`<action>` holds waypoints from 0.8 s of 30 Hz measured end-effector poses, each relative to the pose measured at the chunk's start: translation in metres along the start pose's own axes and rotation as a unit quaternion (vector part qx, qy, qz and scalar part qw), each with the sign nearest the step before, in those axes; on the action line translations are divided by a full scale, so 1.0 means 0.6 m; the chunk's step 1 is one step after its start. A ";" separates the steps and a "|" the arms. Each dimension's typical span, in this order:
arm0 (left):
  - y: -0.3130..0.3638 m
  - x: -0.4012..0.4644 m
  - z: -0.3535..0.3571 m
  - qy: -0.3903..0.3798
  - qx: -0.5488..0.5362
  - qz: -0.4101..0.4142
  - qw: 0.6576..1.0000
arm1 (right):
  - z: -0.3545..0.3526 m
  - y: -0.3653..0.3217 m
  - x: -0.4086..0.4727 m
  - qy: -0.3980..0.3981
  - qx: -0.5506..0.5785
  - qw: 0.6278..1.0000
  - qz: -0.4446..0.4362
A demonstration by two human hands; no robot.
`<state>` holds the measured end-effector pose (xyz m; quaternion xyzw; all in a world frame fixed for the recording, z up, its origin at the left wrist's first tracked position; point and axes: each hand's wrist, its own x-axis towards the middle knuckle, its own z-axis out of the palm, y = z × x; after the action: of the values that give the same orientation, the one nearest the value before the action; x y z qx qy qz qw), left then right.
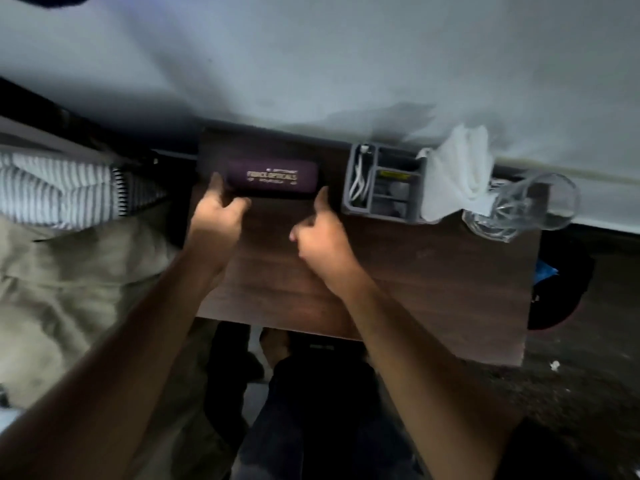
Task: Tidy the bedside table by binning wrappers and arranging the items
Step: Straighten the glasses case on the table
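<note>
Arranging step in hand: the purple spectacle case (272, 177) lies at the bedside table's (433, 271) far left corner, left hand (216, 216) pinching its left end, right hand's (320, 237) forefinger touching its right end; next, presumably, squaring it beside the grey organiser (382, 181).

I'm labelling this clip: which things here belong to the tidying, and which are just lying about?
Job: purple case, touched by left hand and right hand; grey organiser; white tissue; glass; table.
Lying about: striped fabric; beige bedding.
</note>
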<state>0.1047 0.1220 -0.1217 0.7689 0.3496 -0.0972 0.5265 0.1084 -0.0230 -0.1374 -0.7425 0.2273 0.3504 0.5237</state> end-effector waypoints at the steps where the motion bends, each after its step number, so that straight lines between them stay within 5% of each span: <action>1: 0.000 0.010 -0.008 0.000 0.005 -0.003 1.000 | 0.001 -0.009 0.012 0.016 0.016 1.000 0.006; 14: -0.017 0.053 -0.020 -0.120 -0.072 -0.032 0.990 | 0.002 -0.027 0.014 0.035 0.145 0.987 0.056; 24: -0.010 0.063 -0.020 -0.111 -0.082 -0.058 0.989 | 0.008 -0.040 0.003 0.070 0.170 0.981 0.063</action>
<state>0.1260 0.1500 -0.1409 0.6861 0.3399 -0.1833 0.6166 0.1253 -0.0101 -0.1250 -0.6492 0.3664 0.2859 0.6021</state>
